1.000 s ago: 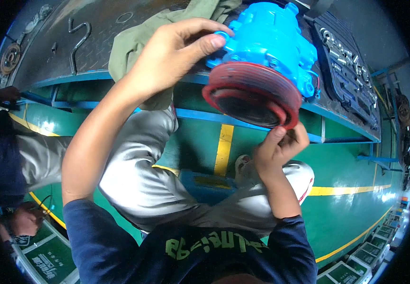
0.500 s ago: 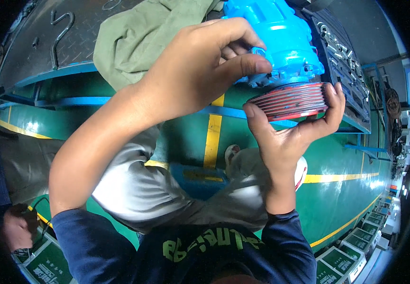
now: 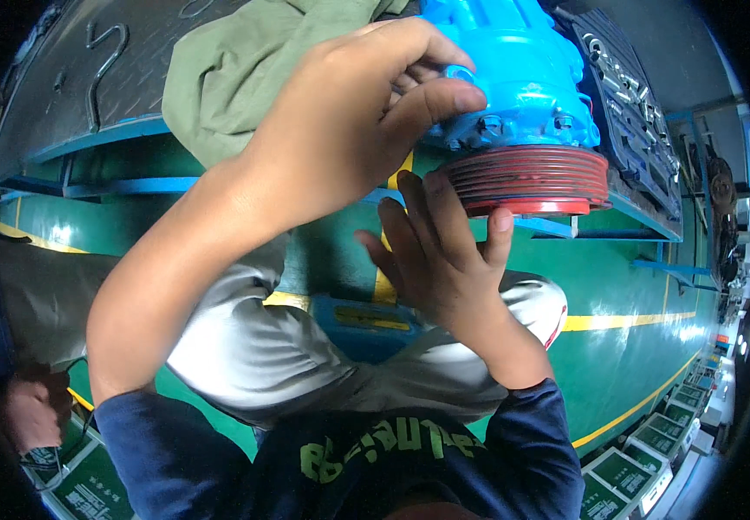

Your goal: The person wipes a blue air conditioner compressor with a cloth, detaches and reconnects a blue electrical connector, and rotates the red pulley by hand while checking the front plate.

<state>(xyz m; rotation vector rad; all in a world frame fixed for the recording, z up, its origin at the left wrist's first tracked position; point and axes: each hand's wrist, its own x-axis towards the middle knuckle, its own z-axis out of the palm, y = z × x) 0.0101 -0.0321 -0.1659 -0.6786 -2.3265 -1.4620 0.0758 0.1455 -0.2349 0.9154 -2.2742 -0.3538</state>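
While the housing (image 3: 522, 78) lies fore-and-aft, the pulley (image 3: 526, 180) faces the person (image 3: 305, 481).

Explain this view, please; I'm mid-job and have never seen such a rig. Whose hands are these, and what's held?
There's no robot: these are a person's bare hands, seen by a wide fisheye camera on their head, looking down, so straight edges bend. The left hand pinches a lug on a blue compressor-like unit. The right hand, open, is at the left edge of the grooved red pulley; I can't tell if it touches. On the dark metal workbench lie an olive-green cloth, a bent metal rod and a socket set.
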